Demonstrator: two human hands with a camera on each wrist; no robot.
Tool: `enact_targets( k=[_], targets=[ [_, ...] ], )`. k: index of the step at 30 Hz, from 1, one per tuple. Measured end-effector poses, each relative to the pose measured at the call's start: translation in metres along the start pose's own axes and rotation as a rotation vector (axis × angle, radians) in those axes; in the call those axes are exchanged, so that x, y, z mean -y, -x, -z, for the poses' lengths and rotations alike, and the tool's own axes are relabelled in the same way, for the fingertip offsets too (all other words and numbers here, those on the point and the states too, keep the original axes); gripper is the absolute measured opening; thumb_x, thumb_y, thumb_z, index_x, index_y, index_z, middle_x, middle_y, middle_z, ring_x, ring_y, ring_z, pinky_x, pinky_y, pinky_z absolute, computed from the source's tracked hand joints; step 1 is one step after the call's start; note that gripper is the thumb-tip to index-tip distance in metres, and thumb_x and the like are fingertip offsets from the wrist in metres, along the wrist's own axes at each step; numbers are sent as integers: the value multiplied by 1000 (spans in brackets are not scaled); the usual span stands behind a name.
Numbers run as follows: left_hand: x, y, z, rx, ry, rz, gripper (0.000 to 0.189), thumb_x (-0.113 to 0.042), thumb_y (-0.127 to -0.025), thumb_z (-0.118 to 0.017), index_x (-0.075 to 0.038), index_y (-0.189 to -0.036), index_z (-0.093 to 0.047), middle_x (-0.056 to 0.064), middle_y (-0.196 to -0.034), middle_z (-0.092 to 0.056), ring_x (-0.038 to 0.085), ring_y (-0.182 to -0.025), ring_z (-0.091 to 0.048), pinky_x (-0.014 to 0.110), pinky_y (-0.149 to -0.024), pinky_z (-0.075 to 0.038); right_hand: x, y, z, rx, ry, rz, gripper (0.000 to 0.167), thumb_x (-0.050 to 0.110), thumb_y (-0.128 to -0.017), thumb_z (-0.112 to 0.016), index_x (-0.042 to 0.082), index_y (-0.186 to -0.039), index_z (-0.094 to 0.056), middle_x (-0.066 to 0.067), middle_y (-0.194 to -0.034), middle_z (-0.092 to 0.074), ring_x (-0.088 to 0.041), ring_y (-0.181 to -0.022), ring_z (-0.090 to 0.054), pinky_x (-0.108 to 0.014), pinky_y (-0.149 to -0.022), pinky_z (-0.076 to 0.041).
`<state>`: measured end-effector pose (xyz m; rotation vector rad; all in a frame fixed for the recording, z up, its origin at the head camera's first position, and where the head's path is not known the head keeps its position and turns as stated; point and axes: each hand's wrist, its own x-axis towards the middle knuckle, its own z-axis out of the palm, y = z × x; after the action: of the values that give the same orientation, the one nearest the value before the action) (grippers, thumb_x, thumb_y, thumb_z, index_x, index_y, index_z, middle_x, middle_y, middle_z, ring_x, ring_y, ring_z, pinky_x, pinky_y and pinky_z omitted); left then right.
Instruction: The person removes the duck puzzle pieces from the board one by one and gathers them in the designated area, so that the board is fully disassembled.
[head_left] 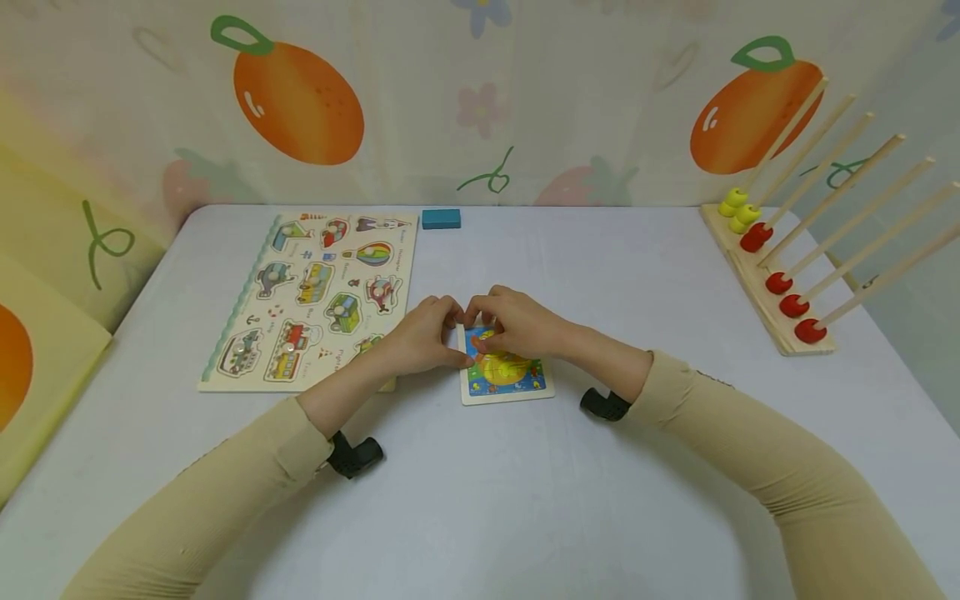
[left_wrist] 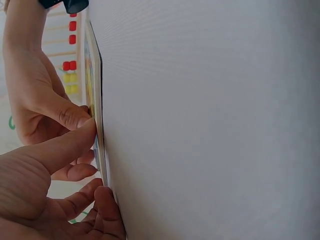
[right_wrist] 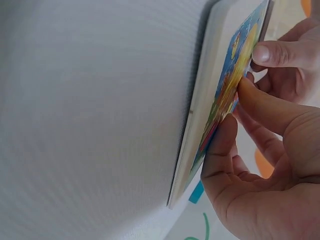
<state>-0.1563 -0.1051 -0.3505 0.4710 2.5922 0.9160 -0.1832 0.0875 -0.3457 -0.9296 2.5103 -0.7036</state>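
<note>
A small picture puzzle [head_left: 507,372] with a cream border and a yellow figure on blue lies flat on the white table. My left hand [head_left: 422,335] holds its left side near the far corner, with the thumb [left_wrist: 82,137] on the border and the fingers bent at the far end. From the right, my right hand [head_left: 527,322] reaches over the picture. Its thumb [right_wrist: 255,97] and bent index finger [right_wrist: 222,137] grip at the picture's upper left part. Whether a loose piece is between them is hidden.
A wooden peg board [head_left: 318,306] with vehicle pieces lies to the left. A teal block [head_left: 441,218] sits at the table's far edge. On the right stands a wooden bead rack [head_left: 772,287] with tall rods and red and yellow beads. A fruit-print curtain [head_left: 525,100] hangs behind.
</note>
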Motion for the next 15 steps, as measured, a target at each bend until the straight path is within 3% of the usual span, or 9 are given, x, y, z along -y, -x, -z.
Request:
enact_targets(
  k=[7,15],
  targets=[
    [0,1,0,-10,-20,0,53,-24,-78,-83,-1,-116,-55,17,-117,-55,25,-97,-50,35,-86,-46,1,1,-1,-10,2,6,18,17,-92,-71,13,-109,-66,-12,-114,-59,-20,-85,-56,-26,-79,-49],
    [0,1,0,-13,-25,-7,51,-23,-77,-83,-1,-115,-56,17,-115,-56,25,-98,-49,36,-88,-46,4,2,-1,-11,9,-26,29,18,-92,-70,8,-119,-65,-13,-114,-59,-18,-85,-55,-24,-79,-48]
  ],
)
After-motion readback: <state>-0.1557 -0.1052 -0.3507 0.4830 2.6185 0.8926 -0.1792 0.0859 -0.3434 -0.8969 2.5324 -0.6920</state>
